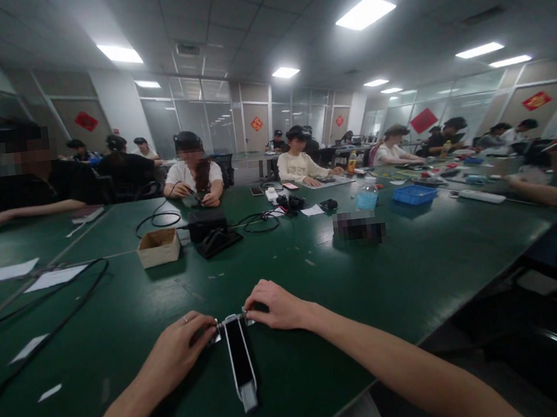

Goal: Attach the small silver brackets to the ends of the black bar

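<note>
A long, narrow device with a black face and pale rim (pixel 240 355) lies on the green table in front of me, its grey end (pixel 249 396) toward me. At its far end, on the left side, my left hand (pixel 189 340) pinches a small shiny metal piece (pixel 216 334). My right hand (pixel 275 305) has its fingers closed on a similar small shiny piece (pixel 249 316) at the right side. The fingers partly cover both pieces, and whether they are joined to the device is hard to tell.
Ahead stand a cardboard box (pixel 158 248) and a black box-shaped device (pixel 207 224), with black cables around them. Further right are a clear bottle with blue liquid (pixel 367 196) and a blue basket (pixel 414 195). Paper scraps (pixel 50 393) lie left. Several people sit around the tables.
</note>
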Available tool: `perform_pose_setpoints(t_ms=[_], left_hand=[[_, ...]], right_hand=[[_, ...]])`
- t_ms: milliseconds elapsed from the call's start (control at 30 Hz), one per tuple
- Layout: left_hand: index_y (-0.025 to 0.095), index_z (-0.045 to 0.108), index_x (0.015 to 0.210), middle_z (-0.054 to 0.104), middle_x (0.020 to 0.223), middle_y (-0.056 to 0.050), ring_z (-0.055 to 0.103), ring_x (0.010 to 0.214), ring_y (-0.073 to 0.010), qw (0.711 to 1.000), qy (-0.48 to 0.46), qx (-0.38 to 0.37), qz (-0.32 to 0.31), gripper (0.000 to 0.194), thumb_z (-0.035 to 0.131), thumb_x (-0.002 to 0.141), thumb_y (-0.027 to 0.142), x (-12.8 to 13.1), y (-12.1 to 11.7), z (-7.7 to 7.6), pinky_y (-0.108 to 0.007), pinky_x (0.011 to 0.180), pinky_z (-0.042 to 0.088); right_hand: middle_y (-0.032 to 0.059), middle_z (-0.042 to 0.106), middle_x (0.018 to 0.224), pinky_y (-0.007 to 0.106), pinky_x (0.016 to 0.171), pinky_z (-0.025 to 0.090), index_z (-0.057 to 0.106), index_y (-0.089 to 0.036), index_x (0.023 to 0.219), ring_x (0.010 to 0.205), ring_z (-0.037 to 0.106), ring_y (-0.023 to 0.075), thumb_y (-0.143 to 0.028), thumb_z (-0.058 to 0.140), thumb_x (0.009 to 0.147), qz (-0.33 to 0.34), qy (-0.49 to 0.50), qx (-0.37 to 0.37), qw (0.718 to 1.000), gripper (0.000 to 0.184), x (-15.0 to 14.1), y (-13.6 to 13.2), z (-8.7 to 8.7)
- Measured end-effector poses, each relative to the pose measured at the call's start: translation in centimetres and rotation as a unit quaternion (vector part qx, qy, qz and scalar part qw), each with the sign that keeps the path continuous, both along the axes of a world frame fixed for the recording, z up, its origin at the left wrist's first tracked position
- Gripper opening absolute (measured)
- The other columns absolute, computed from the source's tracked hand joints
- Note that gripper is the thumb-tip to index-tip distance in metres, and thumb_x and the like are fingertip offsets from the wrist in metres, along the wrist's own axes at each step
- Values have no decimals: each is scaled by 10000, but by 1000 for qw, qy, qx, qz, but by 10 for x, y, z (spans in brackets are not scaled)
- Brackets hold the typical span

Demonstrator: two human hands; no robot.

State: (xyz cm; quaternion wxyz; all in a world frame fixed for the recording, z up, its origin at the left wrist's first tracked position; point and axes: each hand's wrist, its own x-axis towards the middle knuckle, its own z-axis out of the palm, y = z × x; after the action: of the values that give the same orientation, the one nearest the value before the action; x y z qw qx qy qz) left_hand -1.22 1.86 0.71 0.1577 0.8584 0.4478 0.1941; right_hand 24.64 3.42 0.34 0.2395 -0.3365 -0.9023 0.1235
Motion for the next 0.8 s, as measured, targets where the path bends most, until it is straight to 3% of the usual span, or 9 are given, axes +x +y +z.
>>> perform_pose_setpoints(t_ms=[233,367,533,667,800], left_hand=[[212,662,928,671,929,-55,636,795,-197,1000,28,-12,1,262,443,884,350,3,-10,14,-299,724,501],[190,637,883,654,889,-68,628,835,-202,998,35,17,40,292,377,928,314,3,-15,18,-302,758,483],[193,588,895,636,894,-71,612,804,-206,993,41,44,101,246,361,943,276,-7,-7,4,-312,731,467],[205,574,921,633,946,-50,605,840,-197,992,22,29,118,118,462,893,231,-14,3,-10,-294,738,458],[205,608,928,624,981,-48,597,858,-187,991,15,26,130,139,478,876,202,-18,10,-15,-285,755,451]], right_hand=[[49,643,916,306,795,436,644,-157,940,872,535,161,-236,601,867,9,18,-13,1000,116,-2,-3,2],[65,637,906,346,804,447,632,-168,908,874,548,186,-202,534,891,-53,40,-14,998,105,1,-2,1],[89,622,970,349,812,467,620,-178,978,898,568,200,-202,456,918,-124,52,-28,991,176,8,11,-8],[80,618,963,323,808,464,629,-171,956,898,566,195,-194,496,887,-138,40,-36,989,152,5,19,-16],[76,623,950,310,836,441,645,-160,933,927,555,194,-225,504,889,-135,31,-35,990,161,-1,24,-17]])
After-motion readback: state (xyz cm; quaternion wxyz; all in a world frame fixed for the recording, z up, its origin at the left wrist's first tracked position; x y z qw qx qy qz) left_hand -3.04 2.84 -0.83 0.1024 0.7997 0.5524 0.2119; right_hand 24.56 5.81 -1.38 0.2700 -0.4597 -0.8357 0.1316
